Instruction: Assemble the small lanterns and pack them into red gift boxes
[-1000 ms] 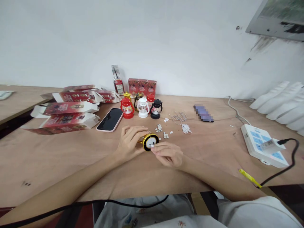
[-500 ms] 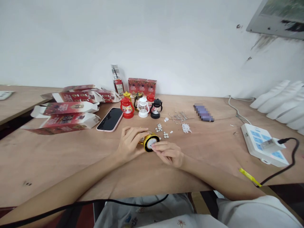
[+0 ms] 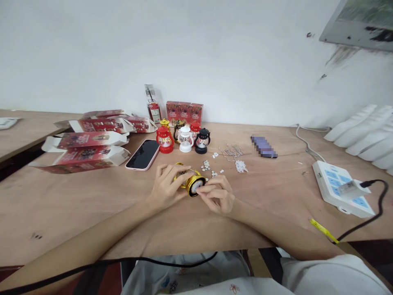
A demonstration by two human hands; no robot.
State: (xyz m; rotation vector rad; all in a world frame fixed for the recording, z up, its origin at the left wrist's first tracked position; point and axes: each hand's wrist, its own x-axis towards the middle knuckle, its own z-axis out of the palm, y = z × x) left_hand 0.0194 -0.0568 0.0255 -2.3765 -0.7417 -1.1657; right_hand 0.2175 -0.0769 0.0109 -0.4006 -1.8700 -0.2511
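A small gold lantern (image 3: 190, 182) lies tipped on its side in my left hand (image 3: 168, 183), whose fingers wrap round its body. Its round base, black-rimmed with a white centre, faces me and to the right. My right hand (image 3: 218, 194) has thumb and fingers pinched against that white centre; whatever they hold is too small or hidden. Just beyond my hands lie several button cells (image 3: 205, 165), partly covered by my right hand. Farther back stands a group of little lanterns, among them a red one (image 3: 165, 140), a white one (image 3: 185, 139) and a black one (image 3: 202, 141).
Opened red cartons (image 3: 86, 157) and a phone (image 3: 143, 155) lie to the left. Metal wire handles (image 3: 231, 152), small white pieces (image 3: 241, 166) and a second phone (image 3: 264, 147) are right of the lanterns. A power strip (image 3: 340, 188) and yellow pen (image 3: 324, 230) sit far right.
The gold lantern has turned a little in my left hand, so more of its body shows. My right hand has shifted slightly, its fingers still at the base.
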